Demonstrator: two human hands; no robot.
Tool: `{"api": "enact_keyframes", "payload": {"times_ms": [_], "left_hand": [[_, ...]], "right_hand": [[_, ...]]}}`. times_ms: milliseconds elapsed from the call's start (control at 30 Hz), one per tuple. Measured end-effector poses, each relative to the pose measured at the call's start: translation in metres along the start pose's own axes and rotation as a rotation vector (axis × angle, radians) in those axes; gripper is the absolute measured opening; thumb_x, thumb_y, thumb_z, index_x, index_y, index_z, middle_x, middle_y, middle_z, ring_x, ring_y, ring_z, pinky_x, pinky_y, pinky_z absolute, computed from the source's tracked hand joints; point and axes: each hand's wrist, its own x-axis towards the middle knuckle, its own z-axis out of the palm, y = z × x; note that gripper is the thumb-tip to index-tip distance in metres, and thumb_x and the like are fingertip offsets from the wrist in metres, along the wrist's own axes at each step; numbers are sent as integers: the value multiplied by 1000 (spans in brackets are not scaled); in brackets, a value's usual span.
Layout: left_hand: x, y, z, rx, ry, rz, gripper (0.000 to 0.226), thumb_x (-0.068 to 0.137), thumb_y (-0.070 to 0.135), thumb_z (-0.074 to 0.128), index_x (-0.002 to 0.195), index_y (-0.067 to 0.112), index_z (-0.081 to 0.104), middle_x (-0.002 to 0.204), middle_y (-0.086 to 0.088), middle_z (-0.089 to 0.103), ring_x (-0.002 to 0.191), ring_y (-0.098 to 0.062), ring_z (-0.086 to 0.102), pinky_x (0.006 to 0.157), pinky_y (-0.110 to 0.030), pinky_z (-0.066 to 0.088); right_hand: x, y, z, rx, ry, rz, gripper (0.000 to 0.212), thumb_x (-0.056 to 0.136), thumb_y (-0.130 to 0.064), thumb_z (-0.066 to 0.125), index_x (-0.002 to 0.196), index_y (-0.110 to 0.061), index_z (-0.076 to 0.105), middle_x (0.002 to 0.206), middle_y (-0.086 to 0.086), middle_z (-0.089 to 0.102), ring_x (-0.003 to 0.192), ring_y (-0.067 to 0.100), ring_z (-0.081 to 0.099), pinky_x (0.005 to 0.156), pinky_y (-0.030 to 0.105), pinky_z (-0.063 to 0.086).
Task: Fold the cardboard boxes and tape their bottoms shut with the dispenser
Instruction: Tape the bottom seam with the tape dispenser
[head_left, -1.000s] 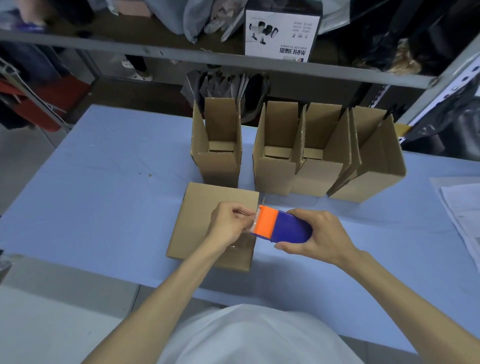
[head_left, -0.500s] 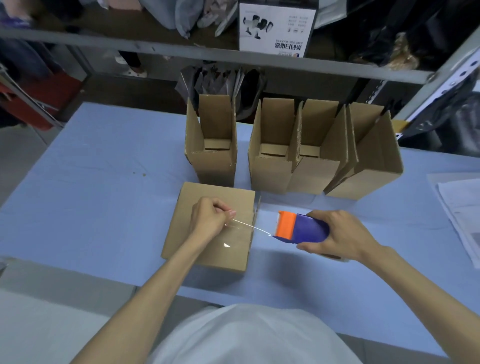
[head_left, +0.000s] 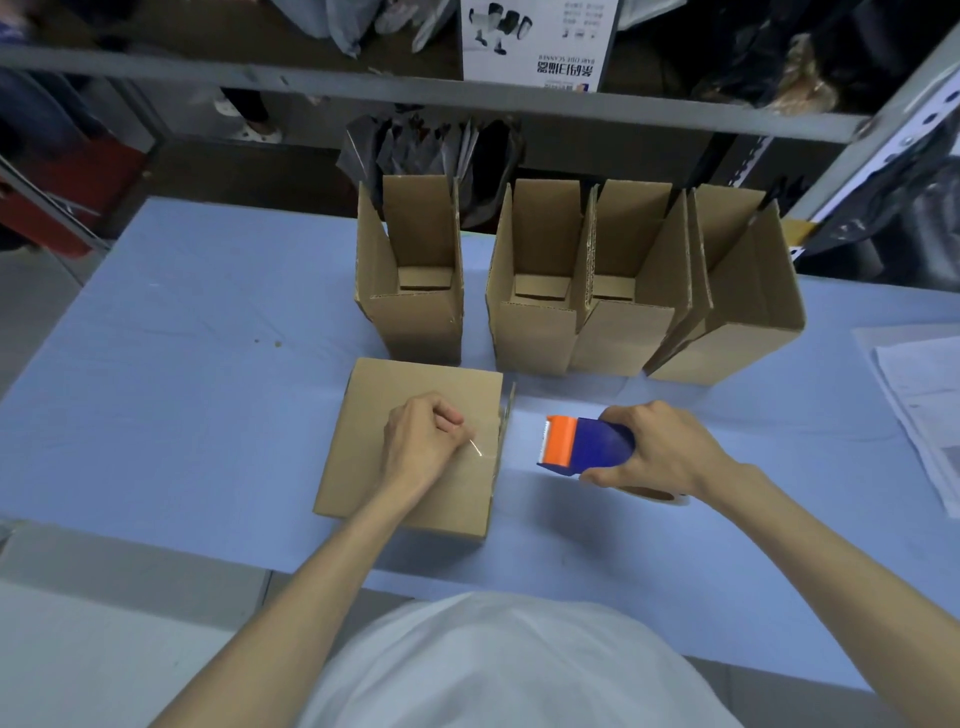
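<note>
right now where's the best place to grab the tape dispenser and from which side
Take the tape dispenser by its blue body, coming from the right and above, as the right hand does. The orange end carries the toothed cutter and points left at the nearest box, so keep fingers off that end.

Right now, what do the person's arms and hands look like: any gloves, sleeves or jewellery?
Both the left hand and the right hand are bare: no gloves, rings or watch show. Both forearms are uncovered, with no sleeves in view. A white fabric top shows below.
</note>
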Motion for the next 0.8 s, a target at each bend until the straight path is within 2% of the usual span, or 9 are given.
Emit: {"api": "enact_keyframes", "payload": {"times_ms": [67, 167, 300, 467, 567, 633, 667, 733, 800], "left_hand": [[-1, 0, 1, 25, 6, 6, 15, 73, 25, 79, 71, 24, 64, 61, 11, 65, 73, -12, 64, 69, -28, 52], [-1, 0, 2, 67, 19, 16, 13, 75, 25, 78, 73, 25, 65, 65, 11, 67, 76, -14, 65, 69, -30, 53], [-2, 1, 3, 126, 32, 60, 10, 77, 22, 75, 78, 21, 65, 67, 11, 66, 78, -18, 64, 68, -29, 50], [4, 8, 2, 272, -58, 160, 14, 82, 19, 69, 84, 10, 59, 77, -4, 66, 80, -28, 61, 70, -36, 49], [12, 12, -3, 389, -99, 140, 35, 80, 33, 75, 93, 7, 54, 88, -9, 63, 88, -33, 58, 70, -37, 45], [17, 11, -9, 480, -81, 108, 58, 70, 48, 80, 99, 7, 50, 90, -9, 59, 87, -33, 56, 70, -38, 44], [18, 9, -12, 470, -65, 110, 61, 67, 51, 81, 97, 8, 50, 88, -7, 59, 85, -32, 56, 70, -38, 44], [16, 6, -11, 357, -66, 198, 48, 67, 43, 83, 89, 13, 53, 80, 0, 60, 77, -24, 57, 67, -37, 46], [10, 2, -5, 242, -116, 326, 29, 72, 27, 81, 83, 19, 56, 76, 6, 58, 69, -14, 55, 67, -36, 48]], "right_hand": [[1, 0, 2, -3, -5, -4, 55, 64, -71, 66, 93, -26, 58, 82, -8, 66, 74, 14, 58, 60, 27, 49], [3, -1, 4, -2, 5, -25, 52, 65, -70, 67, 92, -27, 57, 81, -9, 65, 70, 12, 54, 51, 18, 36], [5, -2, 6, -16, -5, -37, 54, 66, -70, 67, 96, -27, 56, 86, -8, 65, 72, 11, 53, 51, 15, 32], [5, -2, 7, -12, -3, -38, 50, 66, -70, 68, 92, -31, 49, 82, -11, 60, 70, 9, 49, 50, 12, 26], [6, -2, 6, -24, -23, -42, 55, 66, -71, 67, 97, -28, 53, 83, -13, 57, 73, 10, 51, 52, 14, 31], [7, -1, 7, -39, -30, -39, 54, 66, -71, 66, 96, -28, 53, 85, -9, 62, 75, 13, 54, 54, 18, 35], [7, -1, 7, -36, -25, -38, 53, 65, -71, 66, 94, -29, 51, 84, -10, 61, 74, 13, 53, 53, 18, 34], [9, -2, 7, -46, -24, -45, 53, 66, -71, 66, 95, -29, 51, 83, -10, 60, 73, 12, 52, 52, 17, 33], [12, -5, 7, -89, -59, -61, 56, 66, -71, 65, 99, -26, 54, 86, -7, 62, 75, 14, 54, 55, 21, 37]]}}
